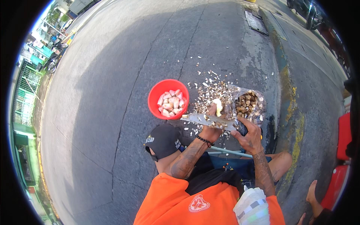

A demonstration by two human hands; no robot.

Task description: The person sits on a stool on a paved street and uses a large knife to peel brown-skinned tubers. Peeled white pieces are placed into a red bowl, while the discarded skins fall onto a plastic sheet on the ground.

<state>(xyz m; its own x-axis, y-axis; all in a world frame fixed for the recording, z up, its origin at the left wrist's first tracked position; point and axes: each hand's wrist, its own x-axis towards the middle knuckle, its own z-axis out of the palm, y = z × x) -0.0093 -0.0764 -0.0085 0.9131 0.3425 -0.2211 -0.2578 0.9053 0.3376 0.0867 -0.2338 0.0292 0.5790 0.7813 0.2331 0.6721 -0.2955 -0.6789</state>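
Note:
My left hand (211, 132), with a dark bead bracelet at its wrist, holds a pale peeled piece of root crop (217, 107). Across it lies the broad blade of a large knife (204, 119), with scraps stuck on the metal. My right hand (251, 137) is closed around the knife's dark handle. Left of the hands, a red plastic bucket (152, 97) holds many peeled, pinkish-white pieces. On the right, an open clear plastic bag (261, 102) contains brown, rough chunks. Brown and white peelings (209, 91) are scattered over the pavement between bucket and bag.
A black cap (164, 140) is near my left forearm. Light blue bars (230, 151) cross below my hands. The raised curb (287, 92) runs along the right, beyond the bag. Another person's bare foot (312, 191) is at lower right, beside red objects (334, 182).

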